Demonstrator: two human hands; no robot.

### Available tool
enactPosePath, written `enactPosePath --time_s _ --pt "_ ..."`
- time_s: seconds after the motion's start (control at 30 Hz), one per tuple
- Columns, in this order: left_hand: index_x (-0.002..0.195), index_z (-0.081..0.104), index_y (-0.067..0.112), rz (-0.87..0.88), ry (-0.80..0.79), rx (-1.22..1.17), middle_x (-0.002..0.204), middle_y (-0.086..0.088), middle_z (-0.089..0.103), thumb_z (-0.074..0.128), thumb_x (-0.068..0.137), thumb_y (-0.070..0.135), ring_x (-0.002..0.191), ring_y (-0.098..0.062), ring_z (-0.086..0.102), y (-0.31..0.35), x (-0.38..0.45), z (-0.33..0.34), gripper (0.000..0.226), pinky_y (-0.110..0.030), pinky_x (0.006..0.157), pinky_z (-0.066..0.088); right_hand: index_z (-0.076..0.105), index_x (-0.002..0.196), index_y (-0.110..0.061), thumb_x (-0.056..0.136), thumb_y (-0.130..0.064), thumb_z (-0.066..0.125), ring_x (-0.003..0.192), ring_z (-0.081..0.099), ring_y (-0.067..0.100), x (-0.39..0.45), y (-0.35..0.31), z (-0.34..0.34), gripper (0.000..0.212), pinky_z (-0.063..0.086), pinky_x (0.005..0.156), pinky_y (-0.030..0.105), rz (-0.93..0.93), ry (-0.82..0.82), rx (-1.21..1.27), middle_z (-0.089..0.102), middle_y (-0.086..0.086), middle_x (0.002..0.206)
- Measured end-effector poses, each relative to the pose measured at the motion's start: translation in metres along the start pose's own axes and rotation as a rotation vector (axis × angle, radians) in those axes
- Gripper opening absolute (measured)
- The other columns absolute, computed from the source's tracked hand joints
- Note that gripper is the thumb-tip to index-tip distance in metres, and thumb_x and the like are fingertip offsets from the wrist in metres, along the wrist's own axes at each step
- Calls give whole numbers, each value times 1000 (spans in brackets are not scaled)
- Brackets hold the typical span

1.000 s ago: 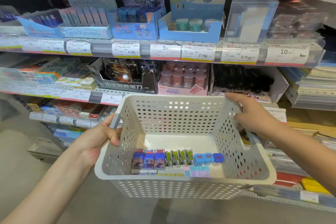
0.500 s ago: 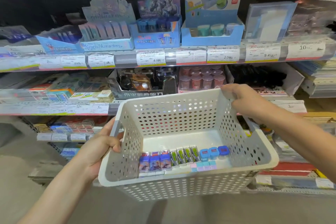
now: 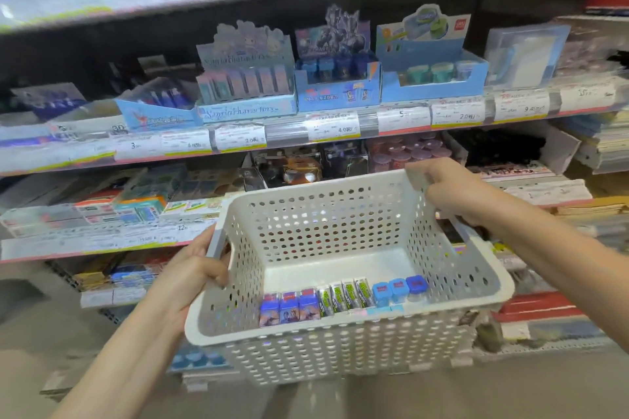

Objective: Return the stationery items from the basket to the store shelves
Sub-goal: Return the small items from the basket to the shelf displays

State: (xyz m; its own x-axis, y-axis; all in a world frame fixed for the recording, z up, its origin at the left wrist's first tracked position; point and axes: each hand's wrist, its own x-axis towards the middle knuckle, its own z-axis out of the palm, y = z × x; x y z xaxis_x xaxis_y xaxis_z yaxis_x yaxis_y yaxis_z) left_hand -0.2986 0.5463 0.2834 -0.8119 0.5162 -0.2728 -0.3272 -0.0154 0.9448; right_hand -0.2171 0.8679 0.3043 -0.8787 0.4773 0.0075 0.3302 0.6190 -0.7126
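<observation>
1. A white plastic basket [image 3: 340,343] with walls pierced by rows of round holes is held in mid-air in front of the store shelves [image 3: 340,133], tilted so that its open top faces the camera.
2. The left hand [image 3: 190,279] grips the basket's left rim beside a grey handle piece, fingers curled over the edge and into the inside.
3. The right hand [image 3: 452,190] grips the far right corner of the rim, fingers wrapped over the top edge.
4. The stationery items lie in a row along the basket's near wall, on its solid white floor.
5. At the left of the row stand three purple-blue packs [image 3: 289,306] with printed figures, touching one another.
6. Next come four slim packs with green lettering [image 3: 343,294], leaning side by side.
7. At the right sit three small blue boxes [image 3: 398,289], the rightmost a darker blue.
8. Just in front of these, pale pink and light blue pieces [image 3: 381,310] lie against the near wall, partly hidden by the rim.
9. Behind the basket, the shelves carry blue cardboard display boxes [image 3: 337,85] of small goods, with price tags [image 3: 333,127] along the shelf edges.
</observation>
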Motion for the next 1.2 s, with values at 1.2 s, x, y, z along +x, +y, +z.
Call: enactPosePath --time_s 1.2 --pt "104 45 3 -4 187 842 91 -18 49 55 73 -12 73 -31 53 95 39 5 36 -33 58 48 61 120 -9 86 13 30 106 56 37 37 -49 -56 51 49 76 36 -119 6 -142 59 15 125"
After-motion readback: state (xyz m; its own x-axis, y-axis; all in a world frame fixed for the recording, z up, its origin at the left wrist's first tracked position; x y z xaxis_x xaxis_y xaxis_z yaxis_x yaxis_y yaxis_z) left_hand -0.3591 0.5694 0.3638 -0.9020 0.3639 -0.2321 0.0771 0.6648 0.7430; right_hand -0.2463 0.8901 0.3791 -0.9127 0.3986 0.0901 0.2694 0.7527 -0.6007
